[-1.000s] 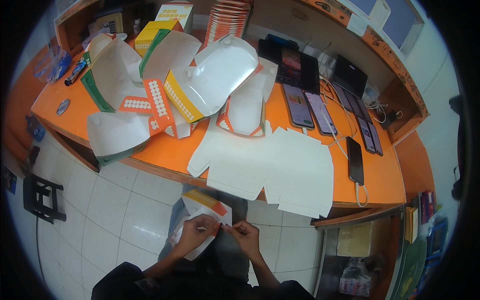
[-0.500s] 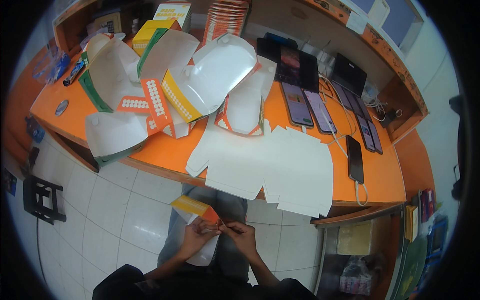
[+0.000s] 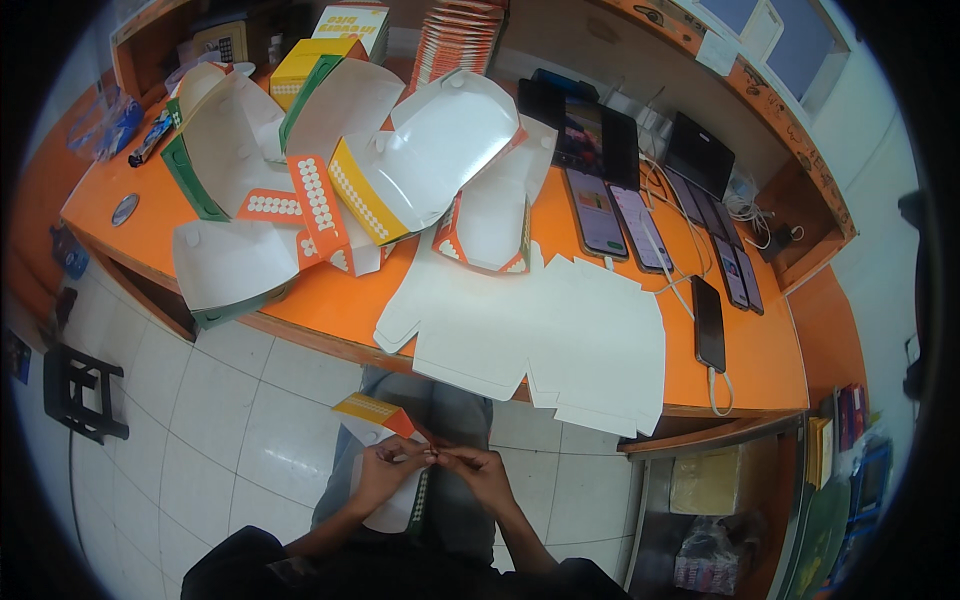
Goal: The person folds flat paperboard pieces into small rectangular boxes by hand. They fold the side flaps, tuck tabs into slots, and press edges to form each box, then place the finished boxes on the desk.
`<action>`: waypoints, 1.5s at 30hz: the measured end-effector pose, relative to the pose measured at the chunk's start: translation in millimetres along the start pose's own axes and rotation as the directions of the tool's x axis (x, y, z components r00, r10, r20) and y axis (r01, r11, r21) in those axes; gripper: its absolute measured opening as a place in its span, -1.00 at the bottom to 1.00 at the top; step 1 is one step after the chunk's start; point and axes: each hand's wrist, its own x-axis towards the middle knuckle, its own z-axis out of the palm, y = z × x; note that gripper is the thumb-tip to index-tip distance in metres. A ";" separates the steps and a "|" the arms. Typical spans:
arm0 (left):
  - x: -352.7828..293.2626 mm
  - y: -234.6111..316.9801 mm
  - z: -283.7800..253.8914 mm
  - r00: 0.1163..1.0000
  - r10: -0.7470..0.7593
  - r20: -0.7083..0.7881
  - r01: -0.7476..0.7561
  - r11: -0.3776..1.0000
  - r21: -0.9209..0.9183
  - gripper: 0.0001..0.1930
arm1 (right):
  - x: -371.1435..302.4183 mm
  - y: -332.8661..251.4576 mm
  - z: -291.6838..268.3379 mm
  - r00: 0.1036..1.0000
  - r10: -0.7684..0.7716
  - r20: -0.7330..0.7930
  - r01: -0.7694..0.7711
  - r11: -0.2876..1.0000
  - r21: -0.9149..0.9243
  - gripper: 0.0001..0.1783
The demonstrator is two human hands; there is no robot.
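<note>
A partly folded paperboard food box point(image 3: 388, 513) rests over my lap, its inside white, with yellow, orange and green patterned sides. My left hand point(image 3: 388, 468) is closed in a pinch on the box's orange corner. From the other side, my right hand point(image 3: 478, 474) pinches the same corner, its fingertips meeting those of the left. The small flap between the fingertips is mostly hidden. On the desk edge just beyond my hands lie flat white box blanks point(image 3: 540, 340).
Several folded open boxes point(image 3: 430, 150) are heaped on the orange desk point(image 3: 330, 318), left of centre. Behind them stands a stack of orange-edged cartons point(image 3: 452, 45). Phones point(image 3: 597, 212) with charging cables lie at the right. A black stool point(image 3: 85, 390) stands on the floor at left.
The box has shifted slightly left in my hands, and more of its green side shows. My fingers have moved slightly at the orange corner, still pinching it.
</note>
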 end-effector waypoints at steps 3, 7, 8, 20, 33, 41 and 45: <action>-1.3 0.3 2.8 0.998 -0.048 -0.027 0.047 0.998 -0.042 -0.89 | 2.7 0.9 1.3 0.999 -0.022 -0.031 0.026 0.991 0.133 -0.86; -2.0 3.0 3.3 1.000 -0.019 0.018 0.021 0.987 -0.158 -0.90 | 4.4 -1.2 -0.4 0.999 -0.047 -0.012 0.048 0.985 0.167 -0.91; -2.3 3.5 2.5 0.999 -0.023 0.037 0.028 0.991 -0.133 -0.89 | 4.6 -1.4 -0.7 0.998 -0.061 0.004 0.060 0.985 0.160 -0.91; -3.6 -10.4 -4.4 0.989 -0.149 0.020 0.150 0.967 -0.208 -0.75 | 5.3 -1.0 8.1 0.984 -0.179 0.007 0.179 0.983 -0.038 -0.89; -0.8 34.7 -1.1 0.904 0.378 0.197 -0.422 0.723 0.547 -0.65 | 19.6 20.4 -22.3 0.899 -0.225 -0.376 0.110 0.946 -0.304 -0.84; -5.2 -7.4 -1.5 0.973 -0.217 -0.081 0.227 0.965 0.133 -0.57 | 25.9 48.0 -8.9 0.776 -0.206 -0.597 0.217 0.975 -0.055 -0.77; -4.9 -33.5 -17.5 0.983 -0.159 -0.094 0.173 0.972 0.161 -0.64 | 18.3 50.9 10.4 0.787 -0.123 -0.604 0.151 0.989 -0.005 -0.71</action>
